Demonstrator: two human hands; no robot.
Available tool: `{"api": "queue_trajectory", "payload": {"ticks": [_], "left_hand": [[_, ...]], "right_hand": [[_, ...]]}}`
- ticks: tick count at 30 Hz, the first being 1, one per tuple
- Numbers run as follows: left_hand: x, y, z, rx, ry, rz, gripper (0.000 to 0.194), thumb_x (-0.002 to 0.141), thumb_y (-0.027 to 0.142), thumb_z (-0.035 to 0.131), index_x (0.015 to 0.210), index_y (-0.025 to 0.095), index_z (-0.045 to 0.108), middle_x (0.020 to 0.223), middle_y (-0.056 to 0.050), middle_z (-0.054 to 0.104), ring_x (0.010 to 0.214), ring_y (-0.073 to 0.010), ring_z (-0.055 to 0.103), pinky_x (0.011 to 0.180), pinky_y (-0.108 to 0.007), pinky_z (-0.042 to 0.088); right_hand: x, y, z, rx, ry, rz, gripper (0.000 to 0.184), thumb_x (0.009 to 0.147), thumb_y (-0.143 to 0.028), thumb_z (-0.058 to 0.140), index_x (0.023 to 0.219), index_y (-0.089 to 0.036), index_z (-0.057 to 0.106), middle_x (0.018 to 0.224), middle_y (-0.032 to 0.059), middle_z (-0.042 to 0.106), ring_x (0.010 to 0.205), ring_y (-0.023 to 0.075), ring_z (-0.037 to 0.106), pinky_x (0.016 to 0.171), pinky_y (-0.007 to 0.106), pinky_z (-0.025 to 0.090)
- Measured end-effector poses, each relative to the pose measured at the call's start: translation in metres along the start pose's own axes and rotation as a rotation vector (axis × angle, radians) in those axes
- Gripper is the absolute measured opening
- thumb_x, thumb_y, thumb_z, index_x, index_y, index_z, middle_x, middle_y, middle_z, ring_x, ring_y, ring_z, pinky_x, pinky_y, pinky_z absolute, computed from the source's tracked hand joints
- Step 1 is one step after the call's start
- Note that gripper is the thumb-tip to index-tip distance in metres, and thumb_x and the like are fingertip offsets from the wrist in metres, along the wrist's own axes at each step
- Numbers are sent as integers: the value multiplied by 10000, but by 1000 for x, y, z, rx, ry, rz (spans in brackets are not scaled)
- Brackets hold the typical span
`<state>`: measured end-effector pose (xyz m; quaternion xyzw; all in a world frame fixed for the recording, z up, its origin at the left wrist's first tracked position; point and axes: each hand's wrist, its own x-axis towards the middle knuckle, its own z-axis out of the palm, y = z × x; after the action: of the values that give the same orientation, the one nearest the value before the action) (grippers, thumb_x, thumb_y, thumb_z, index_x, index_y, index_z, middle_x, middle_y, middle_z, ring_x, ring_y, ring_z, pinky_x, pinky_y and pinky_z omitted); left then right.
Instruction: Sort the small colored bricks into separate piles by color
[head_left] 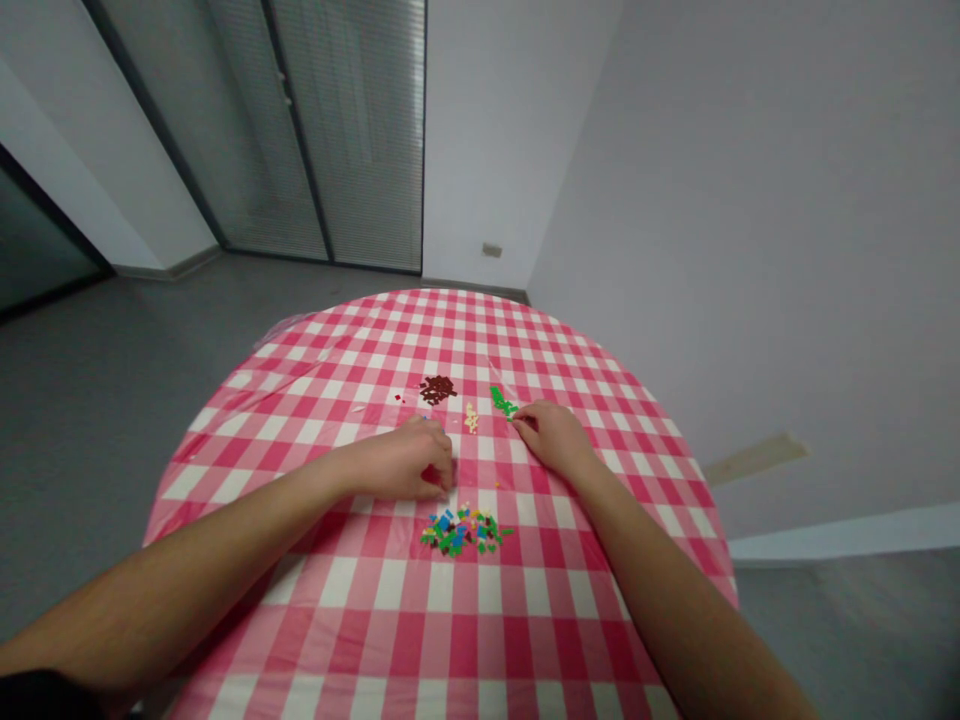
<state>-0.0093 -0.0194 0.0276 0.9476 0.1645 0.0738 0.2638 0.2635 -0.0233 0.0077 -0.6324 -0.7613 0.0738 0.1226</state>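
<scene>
On the checked surface point(225, 480), both grips curl narrow, any held piece hidden: the left hand point(405, 460) near mixed bricks point(461, 530), the right hand point(547, 437) beside green bricks point(501, 402), which a slip could scatter.

You face a pale grey wall point(720, 230) on your right and, ahead, glazed panels with lowered slatted blinds point(352, 130). A grey floor point(97, 430) spreads below them, and a pink-and-white gingham cloth point(300, 400) covers the round surface.
</scene>
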Motion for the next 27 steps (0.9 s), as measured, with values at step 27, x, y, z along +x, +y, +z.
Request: {"api": "queue_trajectory", "payload": {"ticks": [27], "left_hand": [[4,5,9,-59,-96,96,53,794,164,763,808,211,741,814,0,739,810,-163,640,835,-285,400]], "right_hand": [[-15,-30,-2,330,11,-220,129,834,-215,623,822,-180,747,769,41,732,672,151,611,633,245,394]]}}
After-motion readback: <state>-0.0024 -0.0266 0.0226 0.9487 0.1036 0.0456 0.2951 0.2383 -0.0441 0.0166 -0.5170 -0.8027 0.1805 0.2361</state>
